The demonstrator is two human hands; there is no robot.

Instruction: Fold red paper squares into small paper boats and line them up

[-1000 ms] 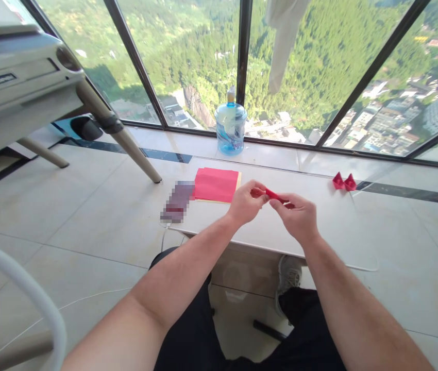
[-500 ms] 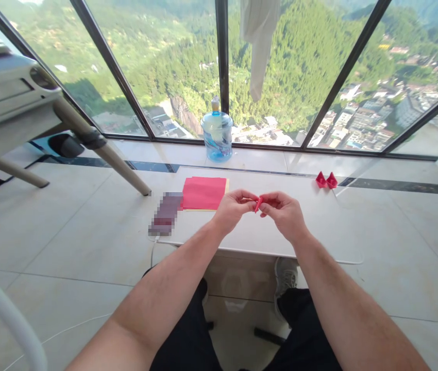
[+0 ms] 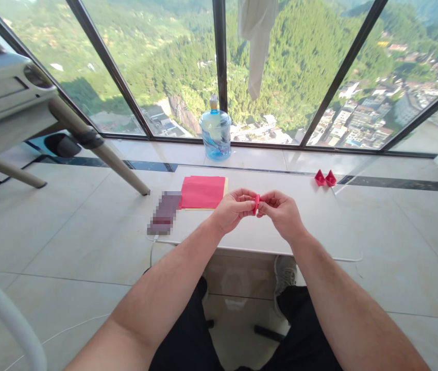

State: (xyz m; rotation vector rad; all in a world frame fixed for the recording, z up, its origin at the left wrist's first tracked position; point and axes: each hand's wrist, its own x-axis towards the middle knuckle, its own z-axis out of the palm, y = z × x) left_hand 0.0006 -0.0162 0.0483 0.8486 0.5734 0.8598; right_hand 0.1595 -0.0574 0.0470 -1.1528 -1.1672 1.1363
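My left hand (image 3: 234, 208) and my right hand (image 3: 281, 212) meet above the low white table (image 3: 312, 226). Both pinch a small folded piece of red paper (image 3: 256, 202) between fingertips; only a narrow strip of it shows. A stack of red paper sheets (image 3: 202, 191) lies flat on the table to the left of my hands. Two small folded red paper shapes (image 3: 325, 178) stand side by side at the table's far right corner.
A blurred dark phone (image 3: 164, 212) lies at the table's left edge with a white cable. A blue water jug (image 3: 215, 130) stands by the floor-to-ceiling window. A treadmill frame (image 3: 60, 111) slants at the left. A sneaker (image 3: 285, 270) shows under the table.
The red paper was stretched lengthwise between my hands a second ago; now my fingertips are closer together and the paper is bunched short and upright. The view shifted slightly.
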